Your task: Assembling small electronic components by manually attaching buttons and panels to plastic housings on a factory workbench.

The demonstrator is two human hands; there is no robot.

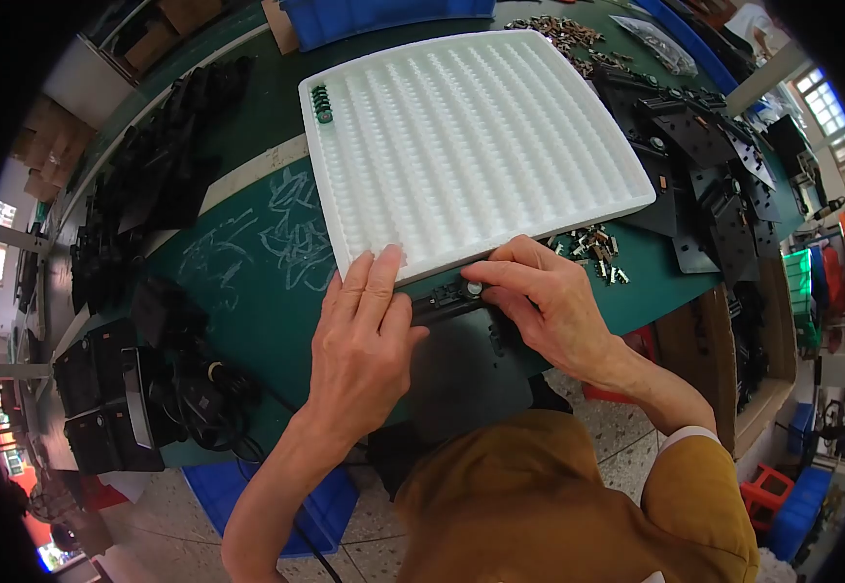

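Observation:
A flat black panel (461, 374) lies in front of me at the table's near edge, with small components along its far side. My right hand (563, 311) is at that side, thumb and forefinger pinching a small round silver-topped part (474, 289). Beyond the panel lies a white dimpled foam tray (481, 146), with a short row of small dark green parts (321, 105) in its far left corner. My left hand (364, 335) rests with fingers stretched out over the tray's near left corner, its thumb beside the panel. Nothing shows in the left fingers.
Small metal pieces (592, 255) lie loose right of the tray, with another heap (563, 34) behind it. Black panels (709, 185) are piled at the right. Dark parts and a black cable (204, 389) sit at the left. A blue bin (388, 19) stands behind.

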